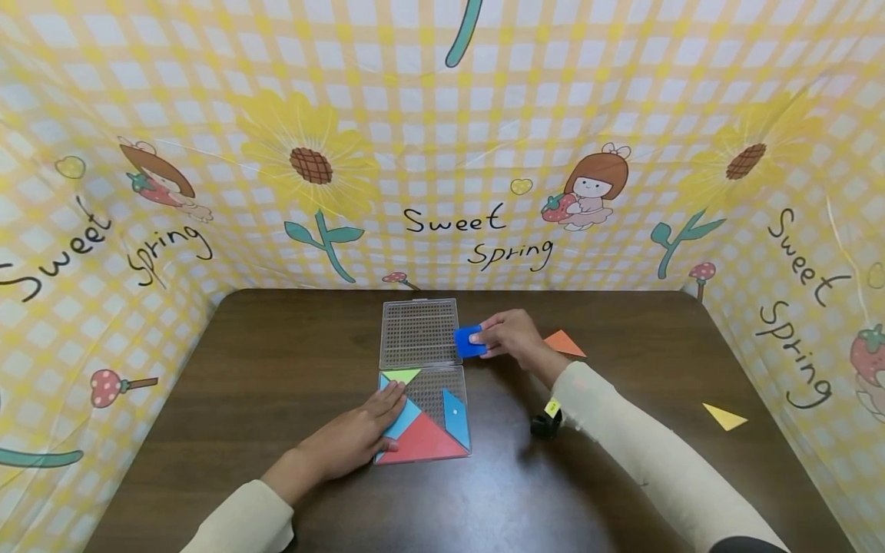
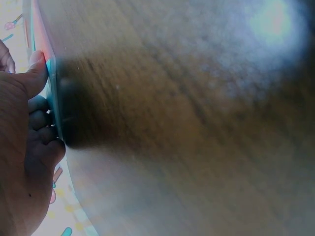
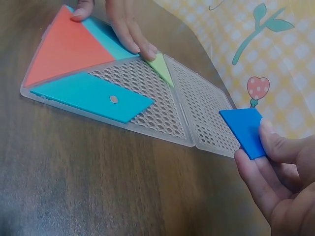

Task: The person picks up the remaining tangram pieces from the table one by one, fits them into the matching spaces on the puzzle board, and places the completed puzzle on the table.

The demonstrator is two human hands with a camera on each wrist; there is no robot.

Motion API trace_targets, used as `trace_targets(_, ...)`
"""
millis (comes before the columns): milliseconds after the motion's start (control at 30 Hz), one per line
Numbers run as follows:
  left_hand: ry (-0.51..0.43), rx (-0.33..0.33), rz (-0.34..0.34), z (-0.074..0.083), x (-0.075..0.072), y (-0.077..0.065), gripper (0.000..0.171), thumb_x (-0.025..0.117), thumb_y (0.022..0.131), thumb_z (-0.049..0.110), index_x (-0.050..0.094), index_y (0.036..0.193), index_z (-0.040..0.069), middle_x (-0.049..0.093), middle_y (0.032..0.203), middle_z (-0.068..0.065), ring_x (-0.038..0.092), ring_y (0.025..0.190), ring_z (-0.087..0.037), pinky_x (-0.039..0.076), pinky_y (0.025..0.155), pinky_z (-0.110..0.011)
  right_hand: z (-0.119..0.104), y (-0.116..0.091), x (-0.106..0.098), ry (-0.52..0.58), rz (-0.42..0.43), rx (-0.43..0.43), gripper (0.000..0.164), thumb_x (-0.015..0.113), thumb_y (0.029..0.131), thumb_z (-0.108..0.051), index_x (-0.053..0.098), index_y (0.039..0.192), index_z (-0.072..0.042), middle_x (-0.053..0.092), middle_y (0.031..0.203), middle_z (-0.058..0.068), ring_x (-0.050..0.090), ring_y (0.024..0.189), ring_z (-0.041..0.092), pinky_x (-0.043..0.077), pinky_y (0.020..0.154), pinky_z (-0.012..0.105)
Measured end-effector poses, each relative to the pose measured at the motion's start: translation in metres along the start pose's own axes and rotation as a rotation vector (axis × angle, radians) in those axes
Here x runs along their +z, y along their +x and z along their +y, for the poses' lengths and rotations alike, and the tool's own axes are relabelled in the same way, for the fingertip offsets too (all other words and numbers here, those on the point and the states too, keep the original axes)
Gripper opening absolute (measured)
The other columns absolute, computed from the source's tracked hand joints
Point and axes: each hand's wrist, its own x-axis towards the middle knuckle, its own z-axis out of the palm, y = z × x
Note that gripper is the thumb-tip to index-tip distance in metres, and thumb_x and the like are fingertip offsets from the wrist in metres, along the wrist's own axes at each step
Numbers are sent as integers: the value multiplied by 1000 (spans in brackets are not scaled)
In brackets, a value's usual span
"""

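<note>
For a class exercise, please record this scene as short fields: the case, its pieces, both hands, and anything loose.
Case: clear hinged case, open flat
Near half: red triangle, light blue parallelogram, green triangle, light blue piece partly hidden
Left hand: rests on pieces in near half
Right hand: pinches dark blue square
Loose on table: orange triangle, yellow triangle

The dark brown wood-grain desk (image 1: pixel 276 369) has rounded far corners. On it lie an opened clear plastic tangram case (image 1: pixel 418 334) and, to its right, an orange triangle (image 1: pixel 568 343) and a yellow triangle (image 1: pixel 724 416), well apart.
</note>
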Motion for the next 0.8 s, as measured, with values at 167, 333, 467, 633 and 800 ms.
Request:
trace_targets(167,0,0,-1,0,0,0,73,49,97,49,24,152,9,14,162,-6,11,150,-23,28,116,-43,2,0,5,-16,-6,-5,30,83,74,-9,68,98,4,71,89,21,71,64,23,59,70,46)
trace_targets(333,3,2,-1,0,0,0,73,49,97,49,24,152,9,14,162,-6,11,150,-23,28,116,-42,2,-1,11,-45,-26,-5,27,82,75,-10,69,94,3,71,89,20,71,65,23,58,70,47)
trace_targets(467,-1,-1,-3,0,-1,0,73,49,97,50,23,152,10,14,162,-5,10,150,-23,28,115,-42,2,-3,16,-66,-43,-2,25,82,75,-10,70,92,2,71,90,19,71,67,23,59,68,46)
trace_targets(633,-8,-5,-6,0,-2,0,73,48,97,50,23,153,10,13,162,-5,10,150,-22,28,116,-43,3,-5,25,-93,-73,-23,23,82,75,-9,70,90,2,72,88,18,71,66,22,59,66,45)
trace_targets(800,-9,-10,-16,0,-1,0,73,47,97,51,22,153,11,12,162,-5,9,150,-22,27,116,-43,3,-6,33,-125,-92,-32,21,84,73,-10,71,86,0,72,83,16,69,59,20,59,65,45)
